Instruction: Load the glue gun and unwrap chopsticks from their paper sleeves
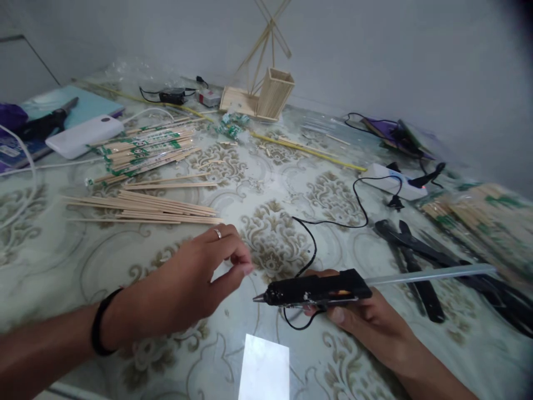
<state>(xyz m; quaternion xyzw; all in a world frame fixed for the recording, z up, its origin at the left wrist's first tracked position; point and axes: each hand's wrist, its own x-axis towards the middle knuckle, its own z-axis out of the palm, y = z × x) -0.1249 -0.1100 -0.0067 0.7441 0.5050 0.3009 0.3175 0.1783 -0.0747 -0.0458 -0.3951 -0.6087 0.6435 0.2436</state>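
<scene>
My right hand (370, 319) is wrapped round a black hot glue gun (316, 289). Its metal nozzle points left, and a long pale glue stick (437, 273) juts from its back end. A black cord trails from the gun. My left hand (212, 266), with a ring and a black wristband, hovers just left of the nozzle. Its thumb and finger tips come together in a pinch; anything between them is too small to make out. Beyond that hand lies a loose pile of thin wooden sticks (166, 208). A bright white rectangular patch (264, 366) shows below the gun.
Packaged chopsticks (145, 147) and a white power bank (85, 136) are at left. A wooden stick structure (275, 91) stands by the wall. To the right are a power strip (395, 180), black scissors or pliers (428, 250) and more bagged sticks (483, 216). A yellow strip (308, 149) crosses behind.
</scene>
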